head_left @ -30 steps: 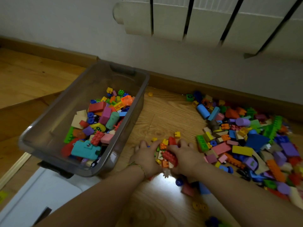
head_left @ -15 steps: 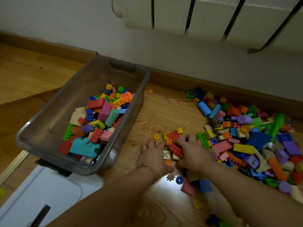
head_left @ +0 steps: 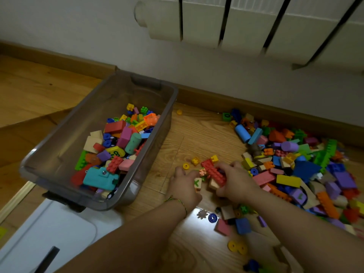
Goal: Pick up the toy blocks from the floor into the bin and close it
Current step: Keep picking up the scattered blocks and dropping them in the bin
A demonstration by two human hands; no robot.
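on the floor: wood floor (head_left: pixel 197 134) by the wall, big messy heap of toy blocks (head_left: pixel 295 166) spread out on the right side under the radiator (head_left: pixel 236 22)
bin: see-through grey bin (head_left: pixel 59 160) on the left, open on top, already part full of blocks, tilted a bit with its near end sitting on a white lid (head_left: pixel 49 233)
left hand: left hand (head_left: pixel 185 186) palm down, fingers curled round a small cluster of blocks, a pale cube with a green x (head_left: pixel 197 183) right at its fingertips
right hand: right hand (head_left: pixel 234 184) just beside the left one, fingers closed over a long red brick (head_left: pixel 213 172) and some bits under it
loose bits: yellow ring (head_left: pixel 186 166) and small yellow block (head_left: pixel 195 160) just past the hands, blue ring (head_left: pixel 212 218) and pink block (head_left: pixel 222 226) nearer the camera
gap: hands are on the floor between bin and heap, near the bin's right wall but not touching it
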